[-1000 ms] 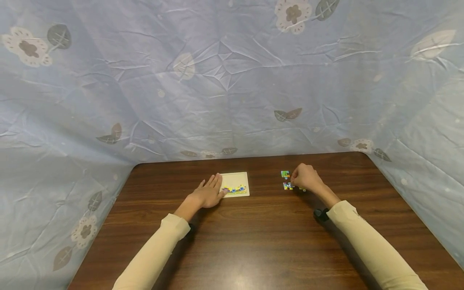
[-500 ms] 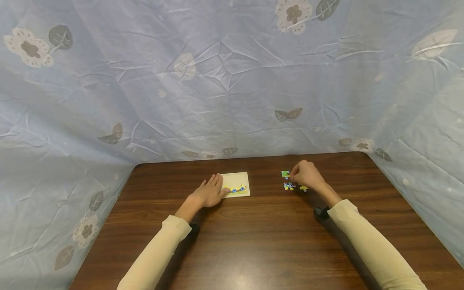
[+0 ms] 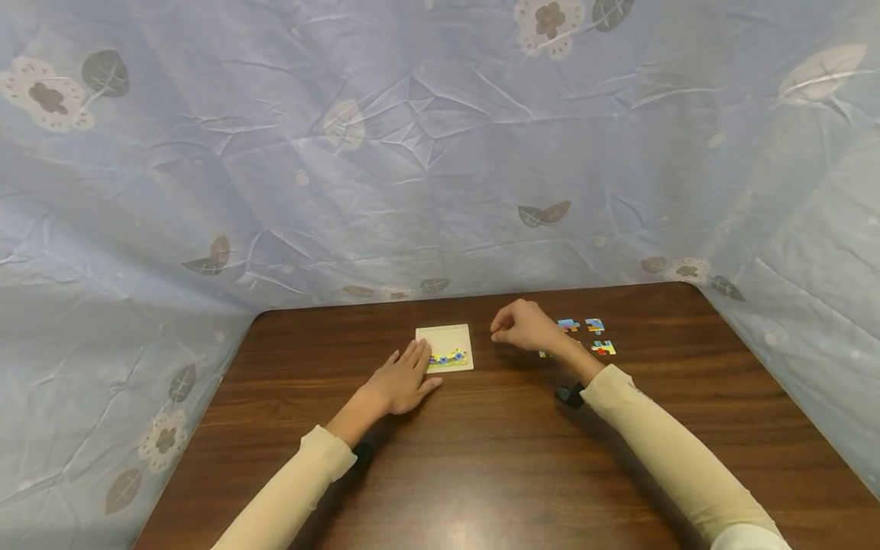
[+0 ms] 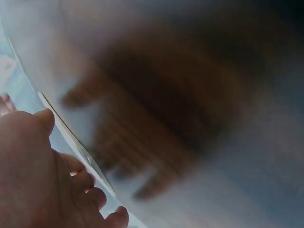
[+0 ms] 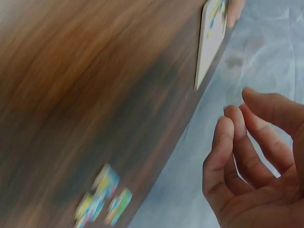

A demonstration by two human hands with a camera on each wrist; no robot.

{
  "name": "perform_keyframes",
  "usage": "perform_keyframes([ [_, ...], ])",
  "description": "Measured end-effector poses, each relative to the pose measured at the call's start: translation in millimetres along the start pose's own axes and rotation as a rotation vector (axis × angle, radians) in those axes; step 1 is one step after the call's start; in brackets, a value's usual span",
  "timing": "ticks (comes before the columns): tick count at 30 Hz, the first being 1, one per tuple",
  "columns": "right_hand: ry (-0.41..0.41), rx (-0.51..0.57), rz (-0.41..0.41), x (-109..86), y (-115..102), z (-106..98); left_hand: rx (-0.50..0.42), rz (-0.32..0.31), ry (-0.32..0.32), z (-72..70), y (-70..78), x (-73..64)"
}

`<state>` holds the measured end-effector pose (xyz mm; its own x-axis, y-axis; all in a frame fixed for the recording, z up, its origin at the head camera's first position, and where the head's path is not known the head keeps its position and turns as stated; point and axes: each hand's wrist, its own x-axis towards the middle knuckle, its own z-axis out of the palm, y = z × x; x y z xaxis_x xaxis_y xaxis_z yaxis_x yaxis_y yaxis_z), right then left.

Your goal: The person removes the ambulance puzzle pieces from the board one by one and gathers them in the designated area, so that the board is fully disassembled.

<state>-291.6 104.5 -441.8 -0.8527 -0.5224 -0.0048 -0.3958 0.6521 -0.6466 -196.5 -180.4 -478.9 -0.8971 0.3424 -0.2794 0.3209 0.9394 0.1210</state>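
A cream puzzle tray (image 3: 443, 337) lies near the back middle of the table, yellow vehicle pieces along its lower part. My left hand (image 3: 402, 380) rests flat at its left edge, fingers straight over the rim. Between the tray and the loose puzzle pieces (image 3: 603, 347), my right hand (image 3: 525, 327) hangs above the table. Its fingers are loosely bent, with the thumb apart from the fingertips in the right wrist view. No piece shows between them. Several loose pieces lie at the right; this hand and forearm hide some of them.
A dark brown wooden table (image 3: 474, 443) carries everything. Blue-grey floral cloth (image 3: 426, 191) hangs behind it and along both sides. The table's back edge runs close behind the tray and pieces.
My right hand has left the loose pieces and moved left toward the tray, uncovering pieces farther right. My left hand has shifted slightly, its thumb now off the tray's lower corner.
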Motion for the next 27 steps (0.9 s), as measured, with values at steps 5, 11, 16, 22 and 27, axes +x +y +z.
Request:
perform_keyframes([
  [5,-0.088,-0.024,-0.062,12.8,-18,26,0.021,0.037,-0.003,2.3,13.9,-4.5],
  [11,-0.141,-0.082,-0.07,22.3,-31,53,0.054,0.057,-0.008,5.2,23.5,-5.1],
  [16,-0.156,-0.119,-0.07,27.6,-35,65,0.051,0.064,-0.018,3.9,27.0,-5.9],
  [22,-0.161,-0.159,-0.051,30.8,-38,66,0.049,0.046,-0.033,-1.8,32.7,-6.2],
  [27,-0.167,-0.123,-0.021,28.6,-38,66,0.058,0.023,-0.029,2.2,35.6,-5.7],
])
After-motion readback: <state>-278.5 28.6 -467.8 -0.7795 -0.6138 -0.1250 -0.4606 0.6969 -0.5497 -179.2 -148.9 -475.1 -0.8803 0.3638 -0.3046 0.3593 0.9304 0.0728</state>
